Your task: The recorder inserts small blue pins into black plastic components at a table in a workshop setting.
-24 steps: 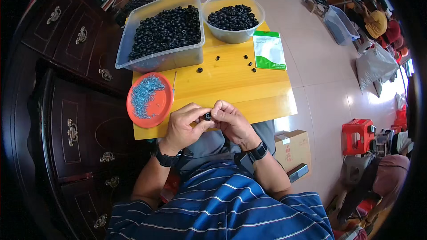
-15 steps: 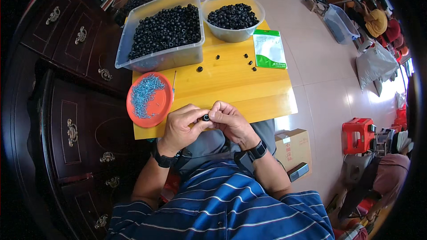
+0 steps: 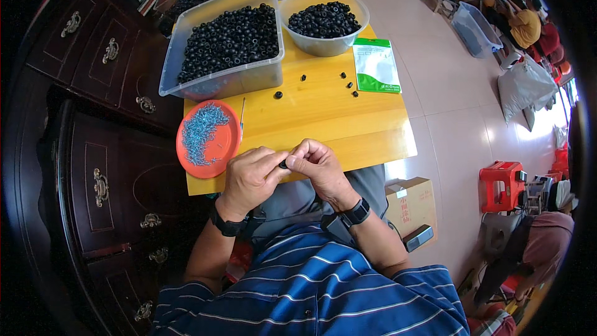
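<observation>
Over the table's near edge, my left hand (image 3: 247,177) is closed, with a small round black plastic part (image 3: 283,164) between its thumb and index finger. My right hand (image 3: 320,171) meets it from the right, thumb and fingers pinched together at the part; whatever those fingertips grip is hidden. Just left of my hands lies a red plate (image 3: 217,149) with many small silvery-blue, screw-like pieces (image 3: 200,134). A thin slender tool (image 3: 242,114) rests by the plate's right rim. Several loose black parts like the held one, including a larger one (image 3: 278,95), are scattered farther back.
On the yellow table (image 3: 311,124), a large clear bin (image 3: 249,78) and a round clear tub (image 3: 329,46) hold black parts. A green-and-white packet (image 3: 377,68) lies right of them. Dark drawers (image 3: 106,193) stand left; a cardboard box (image 3: 413,205) and red stool (image 3: 499,186) are right. Other people sit farther off.
The black part has turned between my fingers, so its open round face shows less. My right thumb now covers more of it. The view has shifted slightly; the table things stay put.
</observation>
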